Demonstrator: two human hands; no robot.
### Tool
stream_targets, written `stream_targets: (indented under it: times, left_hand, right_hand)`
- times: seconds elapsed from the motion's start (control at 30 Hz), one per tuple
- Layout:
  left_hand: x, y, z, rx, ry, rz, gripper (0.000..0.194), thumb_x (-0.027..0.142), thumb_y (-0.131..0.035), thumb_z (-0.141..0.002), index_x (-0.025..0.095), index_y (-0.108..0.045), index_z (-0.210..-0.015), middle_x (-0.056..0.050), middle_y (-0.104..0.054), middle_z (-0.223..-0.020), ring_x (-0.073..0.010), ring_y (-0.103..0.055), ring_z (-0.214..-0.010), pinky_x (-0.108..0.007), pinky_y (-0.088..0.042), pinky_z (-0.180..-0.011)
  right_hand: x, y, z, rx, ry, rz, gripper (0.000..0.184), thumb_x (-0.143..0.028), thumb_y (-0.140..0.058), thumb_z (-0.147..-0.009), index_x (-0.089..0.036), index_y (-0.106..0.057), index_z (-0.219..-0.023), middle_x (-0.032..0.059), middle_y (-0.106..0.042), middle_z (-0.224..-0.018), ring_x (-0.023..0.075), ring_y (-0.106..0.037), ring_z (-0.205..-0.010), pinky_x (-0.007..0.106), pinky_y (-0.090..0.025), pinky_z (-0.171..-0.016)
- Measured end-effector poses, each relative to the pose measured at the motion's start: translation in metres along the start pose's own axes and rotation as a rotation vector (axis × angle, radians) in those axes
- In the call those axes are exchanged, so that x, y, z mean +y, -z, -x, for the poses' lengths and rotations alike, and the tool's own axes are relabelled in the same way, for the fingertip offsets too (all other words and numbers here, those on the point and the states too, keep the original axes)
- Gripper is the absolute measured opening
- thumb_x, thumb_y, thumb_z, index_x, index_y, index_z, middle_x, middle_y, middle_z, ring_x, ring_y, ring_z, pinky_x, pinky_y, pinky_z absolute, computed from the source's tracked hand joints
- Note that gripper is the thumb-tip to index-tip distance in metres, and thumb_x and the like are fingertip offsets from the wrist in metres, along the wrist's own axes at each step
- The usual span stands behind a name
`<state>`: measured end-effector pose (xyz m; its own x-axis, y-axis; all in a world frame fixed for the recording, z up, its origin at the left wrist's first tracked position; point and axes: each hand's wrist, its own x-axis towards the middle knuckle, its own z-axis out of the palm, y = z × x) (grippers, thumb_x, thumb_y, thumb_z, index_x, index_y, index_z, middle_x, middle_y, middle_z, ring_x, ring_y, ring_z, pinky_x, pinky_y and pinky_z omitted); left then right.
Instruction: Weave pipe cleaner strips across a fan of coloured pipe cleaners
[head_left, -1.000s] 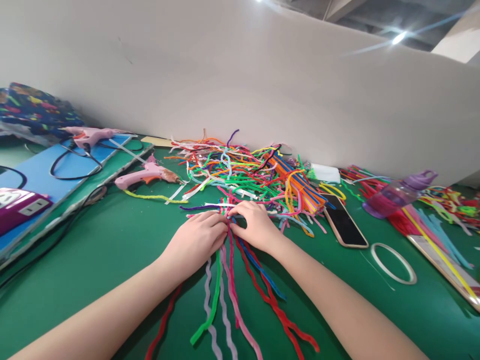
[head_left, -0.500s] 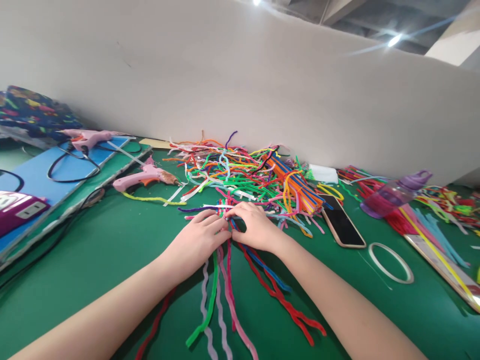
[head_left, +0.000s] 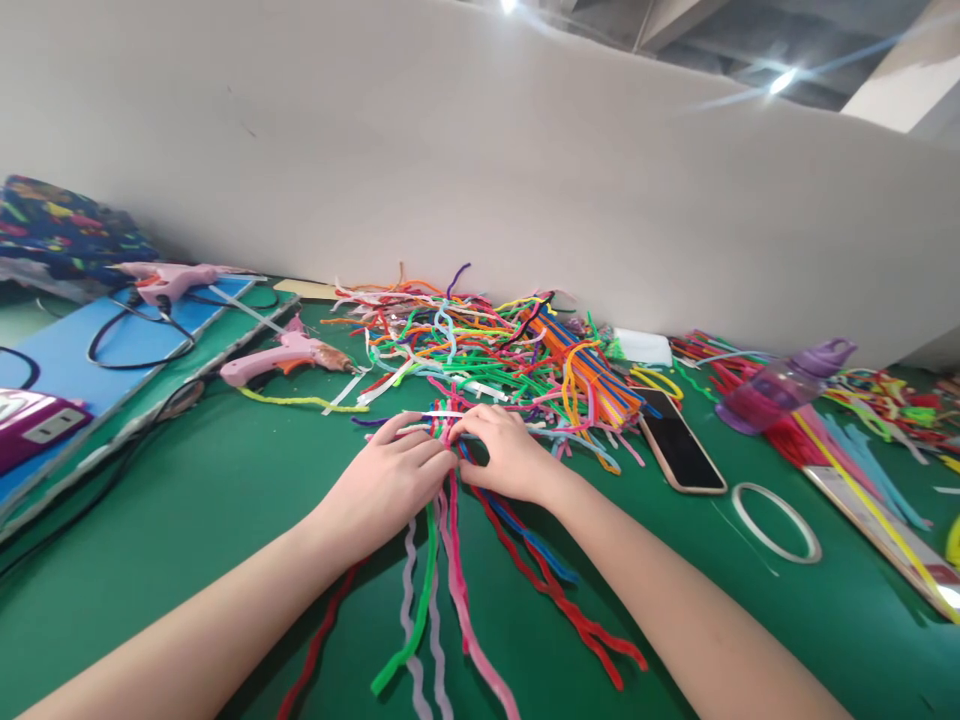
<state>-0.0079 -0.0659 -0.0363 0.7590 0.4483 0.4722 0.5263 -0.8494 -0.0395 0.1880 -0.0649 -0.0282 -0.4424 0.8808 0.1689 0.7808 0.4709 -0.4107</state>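
Observation:
My left hand (head_left: 394, 475) and my right hand (head_left: 510, 455) meet at a woven cluster of pipe cleaners on the green table. Both have their fingers closed around the strands where they cross. Toward me trail a green pipe cleaner (head_left: 430, 590), a pink pipe cleaner (head_left: 474, 640), wavy lavender ones (head_left: 409, 575) and red pipe cleaners (head_left: 574, 612). A blue strand (head_left: 551, 560) lies by the red ones on the right. Just beyond my fingertips a white strip (head_left: 442, 414) runs across the cluster. My fingers hide most of the crossing point.
Behind my hands lies a heap of pipe cleaners (head_left: 420, 320). To the left are a pink glue gun (head_left: 281, 355), another glue gun (head_left: 172, 280) and a purple power strip (head_left: 37, 425). A phone (head_left: 682, 445), a tape roll (head_left: 776, 522) and a purple bottle (head_left: 780, 385) are on the right.
The pink strand below my hands has shifted against its neighbours. My fingers have moved slightly at the crossing, and the whole view has shifted a little.

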Motion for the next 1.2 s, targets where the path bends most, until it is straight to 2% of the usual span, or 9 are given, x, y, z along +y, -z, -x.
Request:
stream_targets:
  times: [0.17, 0.37, 0.5, 0.6, 0.7, 0.77, 0.9, 1.0, 1.2]
  left_hand:
    - [-0.0009, -0.0015, 0.0005, 0.032, 0.029, 0.045, 0.024, 0.018, -0.039, -0.094, 0.02, -0.061, -0.086, 0.0, -0.065, -0.075, -0.015, -0.062, -0.08, -0.042, -0.037, -0.102]
    - [-0.0017, -0.002, 0.0006, 0.014, 0.027, 0.064, 0.023, 0.02, -0.039, -0.095, 0.019, -0.061, -0.09, -0.001, -0.067, -0.079, -0.0147, -0.063, -0.084, -0.042, -0.037, -0.103]
    - [-0.0017, -0.0022, 0.0001, 0.014, 0.015, 0.089, 0.025, 0.02, -0.038, -0.096, 0.021, -0.063, -0.095, -0.002, -0.069, -0.086, -0.0146, -0.063, -0.088, -0.042, -0.036, -0.105]
    - [-0.0027, -0.0033, -0.0001, 0.003, 0.016, 0.09, 0.025, 0.02, -0.038, -0.095, 0.021, -0.063, -0.1, -0.003, -0.069, -0.092, -0.0157, -0.062, -0.093, -0.043, -0.037, -0.105]
    - [-0.0043, -0.0046, 0.0004, -0.02, 0.023, 0.1, 0.025, 0.022, -0.04, -0.095, 0.021, -0.064, -0.096, -0.003, -0.069, -0.092, -0.0164, -0.061, -0.095, -0.042, -0.038, -0.104]
    - [-0.0053, -0.0054, 0.0011, -0.026, 0.007, 0.106, 0.025, 0.022, -0.041, -0.095, 0.023, -0.066, -0.097, -0.003, -0.069, -0.095, -0.0165, -0.061, -0.096, -0.041, -0.038, -0.103]
    - [-0.0059, -0.0054, 0.0024, -0.03, -0.008, 0.096, 0.025, 0.02, -0.043, -0.094, 0.024, -0.067, -0.099, -0.003, -0.067, -0.099, -0.0166, -0.06, -0.094, -0.04, -0.041, -0.1]
    - [-0.0054, -0.0039, 0.0024, -0.053, -0.005, 0.086, 0.026, 0.018, -0.043, -0.093, 0.024, -0.067, -0.101, -0.004, -0.067, -0.098, -0.0177, -0.061, -0.092, -0.039, -0.045, -0.094]
    - [-0.0015, -0.0001, 0.0013, -0.099, -0.016, 0.045, 0.029, 0.015, -0.042, -0.092, 0.023, -0.066, -0.106, -0.005, -0.067, -0.1, -0.0199, -0.063, -0.093, -0.037, -0.05, -0.087]
  right_hand:
    - [0.0035, -0.0025, -0.0004, 0.024, 0.032, 0.014, 0.026, -0.024, -0.068, -0.074, -0.025, -0.063, -0.1, 0.0028, -0.059, -0.109, 0.0231, -0.051, -0.109, 0.041, -0.036, -0.095]
    - [0.0033, -0.0013, 0.0001, 0.028, 0.021, -0.025, 0.027, -0.024, -0.068, -0.075, -0.025, -0.063, -0.101, 0.0033, -0.061, -0.111, 0.0227, -0.052, -0.11, 0.04, -0.037, -0.095]
    - [0.0009, 0.0013, -0.0016, 0.064, 0.008, -0.06, 0.031, -0.025, -0.068, -0.075, -0.02, -0.06, -0.104, 0.0056, -0.064, -0.108, 0.0213, -0.056, -0.105, 0.038, -0.041, -0.092]
    - [0.0018, 0.0041, -0.0029, 0.082, 0.015, -0.075, 0.02, -0.017, -0.065, -0.077, -0.019, -0.062, -0.096, 0.0044, -0.068, -0.1, 0.0185, -0.06, -0.097, 0.034, -0.044, -0.089]
    - [0.0055, 0.0065, -0.0036, 0.085, 0.017, -0.083, 0.022, -0.007, -0.057, -0.08, -0.018, -0.063, -0.098, 0.0031, -0.069, -0.098, 0.0147, -0.063, -0.09, 0.029, -0.046, -0.084]
    - [0.0082, 0.0068, -0.0037, 0.098, 0.043, -0.008, 0.02, -0.006, -0.058, -0.081, -0.018, -0.065, -0.096, 0.0032, -0.069, -0.097, 0.015, -0.063, -0.091, 0.028, -0.046, -0.085]
    - [0.0096, 0.0046, -0.0034, 0.137, 0.094, 0.289, 0.006, -0.018, -0.062, -0.085, -0.017, -0.069, -0.084, 0.0043, -0.066, -0.089, 0.0196, -0.058, -0.096, 0.033, -0.042, -0.086]
    - [0.0073, 0.0027, -0.0029, 0.133, 0.1, 0.427, 0.011, -0.023, -0.058, -0.09, -0.018, -0.068, -0.086, 0.0049, -0.065, -0.089, 0.0203, -0.057, -0.096, 0.034, -0.04, -0.083]
    - [0.0018, -0.0027, -0.0006, 0.031, 0.139, 0.593, 0.017, -0.013, -0.045, -0.094, -0.014, -0.062, -0.094, 0.0069, -0.063, -0.09, 0.0186, -0.059, -0.087, 0.029, -0.044, -0.075]
